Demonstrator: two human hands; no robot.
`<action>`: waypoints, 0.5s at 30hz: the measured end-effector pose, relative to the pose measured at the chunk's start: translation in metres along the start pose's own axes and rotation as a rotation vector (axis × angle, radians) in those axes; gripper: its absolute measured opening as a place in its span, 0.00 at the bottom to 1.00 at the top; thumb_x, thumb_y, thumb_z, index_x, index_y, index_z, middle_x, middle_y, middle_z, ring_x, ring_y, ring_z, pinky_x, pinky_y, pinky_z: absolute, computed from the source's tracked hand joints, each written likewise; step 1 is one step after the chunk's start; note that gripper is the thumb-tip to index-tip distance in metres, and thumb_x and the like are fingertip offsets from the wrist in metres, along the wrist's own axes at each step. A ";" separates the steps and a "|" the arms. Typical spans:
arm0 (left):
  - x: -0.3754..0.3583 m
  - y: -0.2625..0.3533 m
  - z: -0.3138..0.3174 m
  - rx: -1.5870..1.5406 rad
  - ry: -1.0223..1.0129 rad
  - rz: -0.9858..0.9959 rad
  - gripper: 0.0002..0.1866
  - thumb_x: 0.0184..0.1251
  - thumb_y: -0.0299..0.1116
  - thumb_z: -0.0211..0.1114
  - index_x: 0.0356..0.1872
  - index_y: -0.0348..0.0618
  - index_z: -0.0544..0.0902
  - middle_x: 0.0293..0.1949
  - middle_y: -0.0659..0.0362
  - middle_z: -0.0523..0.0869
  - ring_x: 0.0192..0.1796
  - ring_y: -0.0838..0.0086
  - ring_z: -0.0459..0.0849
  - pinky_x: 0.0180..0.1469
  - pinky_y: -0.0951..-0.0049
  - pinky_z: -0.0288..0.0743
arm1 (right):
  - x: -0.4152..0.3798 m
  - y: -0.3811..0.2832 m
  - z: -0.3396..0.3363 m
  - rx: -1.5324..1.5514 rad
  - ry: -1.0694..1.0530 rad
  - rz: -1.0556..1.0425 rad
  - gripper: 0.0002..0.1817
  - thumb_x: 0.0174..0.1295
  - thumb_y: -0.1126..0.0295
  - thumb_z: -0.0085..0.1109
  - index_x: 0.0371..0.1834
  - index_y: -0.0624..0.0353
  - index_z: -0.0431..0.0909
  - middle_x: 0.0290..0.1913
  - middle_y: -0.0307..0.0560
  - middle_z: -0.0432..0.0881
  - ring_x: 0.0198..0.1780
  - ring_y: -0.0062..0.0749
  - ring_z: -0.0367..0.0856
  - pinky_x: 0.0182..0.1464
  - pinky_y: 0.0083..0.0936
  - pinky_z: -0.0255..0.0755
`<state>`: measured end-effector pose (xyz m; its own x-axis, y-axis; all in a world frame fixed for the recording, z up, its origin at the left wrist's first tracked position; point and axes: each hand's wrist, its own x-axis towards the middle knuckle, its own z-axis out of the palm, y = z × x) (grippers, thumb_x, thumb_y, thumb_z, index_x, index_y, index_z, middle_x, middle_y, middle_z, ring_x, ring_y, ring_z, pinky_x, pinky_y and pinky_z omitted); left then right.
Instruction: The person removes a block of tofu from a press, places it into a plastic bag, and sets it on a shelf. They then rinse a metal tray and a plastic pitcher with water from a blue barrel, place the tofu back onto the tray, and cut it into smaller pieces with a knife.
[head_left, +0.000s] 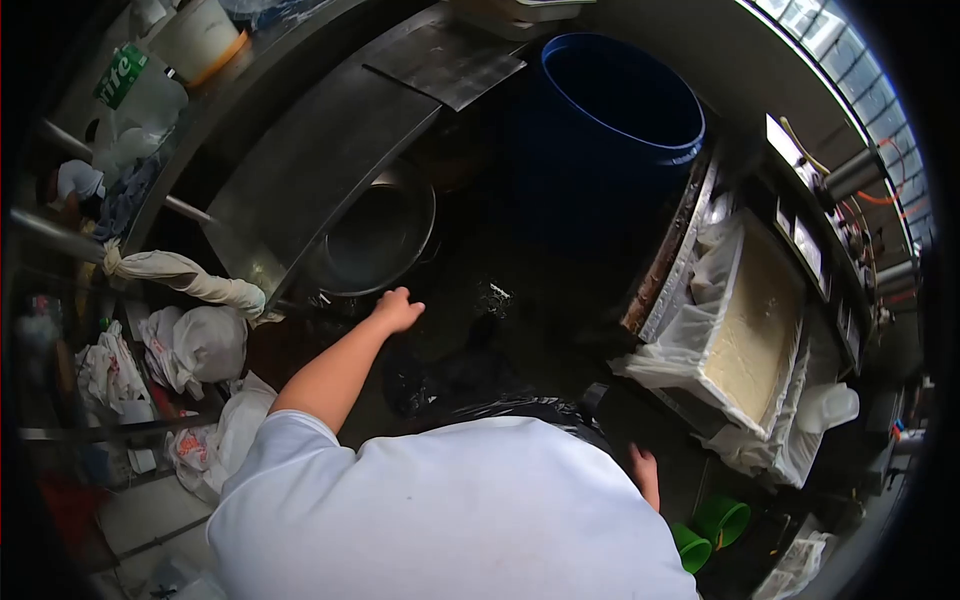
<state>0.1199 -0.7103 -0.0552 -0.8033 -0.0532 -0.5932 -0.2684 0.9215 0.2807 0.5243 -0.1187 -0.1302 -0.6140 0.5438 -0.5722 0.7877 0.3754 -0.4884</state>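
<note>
My left hand reaches forward with its fingers loosely bent and apart, holding nothing that shows. It is just beside the near rim of a large round metal basin, which sits low, partly under a metal shelf. Down at my right side is my right hand, seen only in part, with thumb and fingers a little apart and nothing visible in them. Black plastic lies on the dark floor in front of my body, between the two hands.
Ahead stands a tall blue barrel. At right, a plastic-lined tray holds a pale, flat mass. Green containers stand low near my right hand. On the left are white plastic bags and a cloth-wrapped bar.
</note>
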 end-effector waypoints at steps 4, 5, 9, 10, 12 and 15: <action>0.073 -0.063 0.004 -0.060 0.082 -0.227 0.39 0.71 0.52 0.70 0.74 0.36 0.72 0.75 0.38 0.73 0.76 0.43 0.73 0.75 0.51 0.72 | 0.022 -0.132 0.021 0.122 -0.240 -0.041 0.27 0.75 0.53 0.65 0.60 0.69 0.83 0.52 0.53 0.89 0.53 0.31 0.86 0.58 0.29 0.78; 0.092 -0.072 0.008 -0.298 0.163 -0.378 0.39 0.71 0.52 0.71 0.74 0.36 0.71 0.76 0.39 0.72 0.77 0.43 0.72 0.76 0.51 0.71 | 0.034 -0.147 0.030 0.102 -0.289 -0.113 0.24 0.77 0.56 0.65 0.61 0.69 0.83 0.53 0.51 0.89 0.53 0.29 0.86 0.58 0.27 0.78; 0.184 -0.127 0.037 -1.445 0.305 -0.884 0.37 0.73 0.48 0.72 0.76 0.40 0.71 0.78 0.45 0.72 0.79 0.51 0.71 0.75 0.43 0.69 | 0.033 -0.250 0.026 0.025 -0.455 -0.043 0.18 0.79 0.65 0.62 0.64 0.67 0.80 0.53 0.50 0.89 0.55 0.28 0.85 0.59 0.25 0.77; 0.189 -0.124 0.037 -1.688 0.400 -1.011 0.36 0.73 0.47 0.72 0.75 0.41 0.73 0.76 0.46 0.75 0.78 0.52 0.73 0.75 0.41 0.69 | 0.025 -0.290 0.017 -0.134 -0.415 -0.082 0.19 0.78 0.64 0.63 0.63 0.67 0.80 0.54 0.53 0.90 0.56 0.32 0.87 0.60 0.28 0.78; 0.213 -0.142 0.059 -1.983 0.478 -0.954 0.32 0.74 0.46 0.72 0.72 0.42 0.75 0.73 0.47 0.77 0.74 0.52 0.76 0.73 0.41 0.71 | 0.051 -0.267 0.013 -0.283 -0.431 -0.134 0.21 0.77 0.62 0.65 0.62 0.68 0.81 0.55 0.57 0.90 0.57 0.39 0.88 0.62 0.32 0.78; 0.230 -0.167 0.088 -2.367 0.570 -0.800 0.24 0.76 0.42 0.70 0.66 0.42 0.78 0.66 0.48 0.82 0.67 0.51 0.81 0.69 0.41 0.76 | 0.073 -0.259 0.000 -0.306 -0.470 -0.101 0.22 0.76 0.61 0.65 0.62 0.68 0.81 0.57 0.60 0.89 0.59 0.44 0.88 0.63 0.35 0.78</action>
<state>0.0263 -0.8428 -0.3050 -0.2222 -0.3869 -0.8949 0.0300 -0.9202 0.3904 0.2759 -0.1765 -0.0459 -0.5883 0.1274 -0.7985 0.6598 0.6466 -0.3830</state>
